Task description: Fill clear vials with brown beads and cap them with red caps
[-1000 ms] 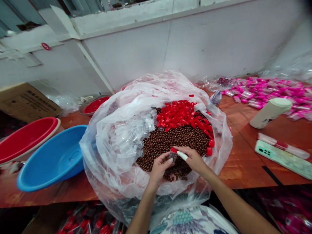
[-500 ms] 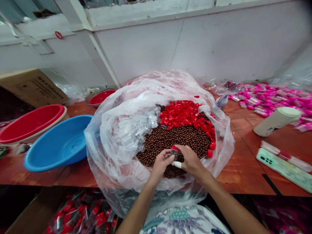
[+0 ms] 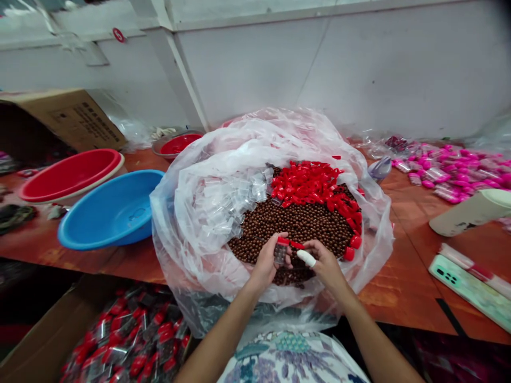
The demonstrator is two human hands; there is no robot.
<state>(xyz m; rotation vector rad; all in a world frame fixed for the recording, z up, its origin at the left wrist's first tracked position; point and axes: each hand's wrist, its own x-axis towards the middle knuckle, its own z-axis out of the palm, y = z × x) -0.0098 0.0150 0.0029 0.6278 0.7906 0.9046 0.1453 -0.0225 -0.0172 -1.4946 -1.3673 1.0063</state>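
My left hand (image 3: 268, 260) is closed around a small clear jar (image 3: 280, 254) with a red top, apparently with dark contents. From the top a narrow red plastic piece (image 3: 296, 244) stretches to the right; whether it is joined to the jar I cannot tell. The fingers of my right hand (image 3: 325, 264) pinch its far end, and a white covering wraps that thumb. Below both hands lie many brown beads (image 3: 295, 223) in a clear plastic bag (image 3: 191, 255). Clear empty containers (image 3: 227, 205) fill the bag's left side, and red plastic pieces (image 3: 305, 183) are heaped behind the beads.
A blue basin (image 3: 112, 213) and a red basin (image 3: 72, 173) stand left. At the right are a tumbler (image 3: 471, 213), a phone (image 3: 467, 290) and pink-capped containers (image 3: 451, 173). A box of red-topped jars (image 3: 131, 340) sits below the table edge. A cardboard box (image 3: 88, 119) is behind.
My right hand has drawn slightly away from the jar, and the red piece now shows between the hands. The view has shifted, so the surroundings appear farther right.
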